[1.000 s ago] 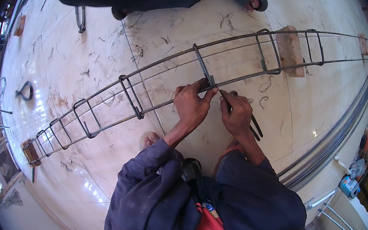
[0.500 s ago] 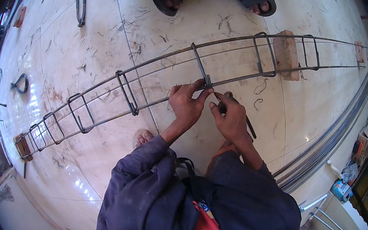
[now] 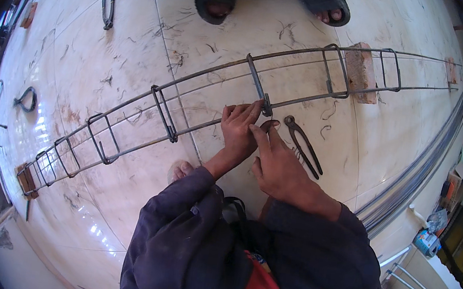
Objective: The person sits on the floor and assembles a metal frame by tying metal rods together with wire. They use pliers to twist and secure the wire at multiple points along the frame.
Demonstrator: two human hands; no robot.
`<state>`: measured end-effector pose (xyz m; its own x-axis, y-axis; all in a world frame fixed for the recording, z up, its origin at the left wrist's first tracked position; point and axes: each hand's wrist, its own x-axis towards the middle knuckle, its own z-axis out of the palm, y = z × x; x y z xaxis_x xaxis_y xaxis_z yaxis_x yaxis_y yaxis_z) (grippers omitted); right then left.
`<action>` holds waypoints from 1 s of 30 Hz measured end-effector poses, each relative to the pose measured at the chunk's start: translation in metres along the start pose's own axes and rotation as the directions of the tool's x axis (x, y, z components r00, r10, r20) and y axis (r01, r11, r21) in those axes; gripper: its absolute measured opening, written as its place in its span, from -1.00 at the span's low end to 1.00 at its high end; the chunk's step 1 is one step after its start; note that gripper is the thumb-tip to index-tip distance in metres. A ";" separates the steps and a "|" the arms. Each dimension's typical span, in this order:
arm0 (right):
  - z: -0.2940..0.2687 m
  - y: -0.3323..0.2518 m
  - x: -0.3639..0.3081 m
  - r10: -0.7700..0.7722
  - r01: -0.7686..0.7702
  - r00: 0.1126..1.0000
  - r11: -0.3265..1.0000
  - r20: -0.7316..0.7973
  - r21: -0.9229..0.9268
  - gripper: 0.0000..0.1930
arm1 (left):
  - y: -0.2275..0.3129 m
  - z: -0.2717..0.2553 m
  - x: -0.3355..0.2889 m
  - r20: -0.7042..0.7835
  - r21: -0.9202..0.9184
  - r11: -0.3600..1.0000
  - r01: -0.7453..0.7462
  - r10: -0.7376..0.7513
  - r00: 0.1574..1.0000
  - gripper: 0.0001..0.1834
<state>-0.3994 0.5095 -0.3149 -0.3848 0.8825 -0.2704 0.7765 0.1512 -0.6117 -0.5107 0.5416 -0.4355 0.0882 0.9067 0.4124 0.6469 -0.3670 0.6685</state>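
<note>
A long rebar cage (image 3: pixel 198 129) of steel bars and square stirrups runs slantwise over the tiled floor. My left hand (image 3: pixel 239 128) is closed on its near bar, fingertips against the lower end of the middle stirrup (image 3: pixel 256 77). Close beside it, my right hand (image 3: pixel 289 172) has its fingers drawn in toward the left fingertips, below the bar. Whatever it pinches is too small or hidden to make out. Dark end-cutting pincers (image 3: pixel 304 145) lie on the floor just right of my right hand, handles pointing toward me.
Bricks (image 3: pixel 361 74) prop the cage. Another person's sandalled foot (image 3: pixel 323 5) stands beyond it, with a second pair of pincers (image 3: pixel 108 8) at far left. Loose bars (image 3: pixel 413 172) lie bundled at right. Wire scraps litter the floor, and a wire coil (image 3: pixel 26 99) lies at left.
My right hand has shifted down and left, nearer my left hand, turning its back up. The pincers now show fully. My view has moved slightly.
</note>
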 end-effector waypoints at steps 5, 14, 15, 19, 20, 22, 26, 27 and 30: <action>-0.036 -0.015 0.007 -0.052 0.049 0.979 0.999 0.199 0.019 -0.56 | 0.006 0.006 -0.002 -0.042 0.038 0.999 0.029 -0.028 0.999 -0.61; -0.044 0.053 0.063 0.113 -0.109 0.989 0.993 -0.091 0.055 -0.70 | 0.009 0.003 -0.001 -0.038 -0.022 0.997 0.074 -0.075 0.996 -0.70; -0.039 0.060 0.063 0.121 -0.117 0.991 0.991 -0.064 0.062 -0.69 | 0.009 0.003 -0.001 -0.021 -0.027 0.997 0.079 -0.079 0.997 -0.70; -0.028 0.068 0.064 0.097 -0.090 0.994 0.986 -0.045 0.137 -0.73 | 0.008 -0.002 0.000 0.002 -0.059 0.994 0.095 -0.096 0.995 -0.75; -0.028 0.068 0.065 0.084 -0.080 0.996 0.991 -0.040 0.105 -0.75 | 0.007 -0.004 0.001 0.021 -0.071 0.991 0.110 -0.109 0.994 -0.77; -0.028 0.068 0.065 0.064 -0.062 0.997 0.997 -0.032 0.040 -0.79 | 0.008 -0.009 0.004 0.047 -0.100 0.985 0.137 -0.133 0.990 -0.81; -0.024 0.078 0.064 -0.023 0.019 0.996 0.999 -0.089 -0.050 -0.85 | 0.012 -0.016 0.010 0.081 -0.152 0.959 0.241 -0.231 0.970 -0.86; -0.021 0.081 0.062 -0.047 0.038 0.994 0.996 -0.102 -0.085 -0.86 | 0.013 -0.017 0.012 0.092 -0.160 0.947 0.279 -0.267 0.959 -0.86; -0.015 0.087 0.057 -0.113 0.091 0.985 0.983 -0.133 -0.161 -0.90 | 0.016 -0.019 0.016 0.134 -0.170 0.913 0.372 -0.352 0.926 -0.86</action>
<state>-0.3468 0.5793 -0.3723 -0.4005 0.9110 -0.0986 0.8084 0.3006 -0.5061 -0.5135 0.5462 -0.4061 -0.0448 0.9970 0.0637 0.4942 -0.0333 0.8687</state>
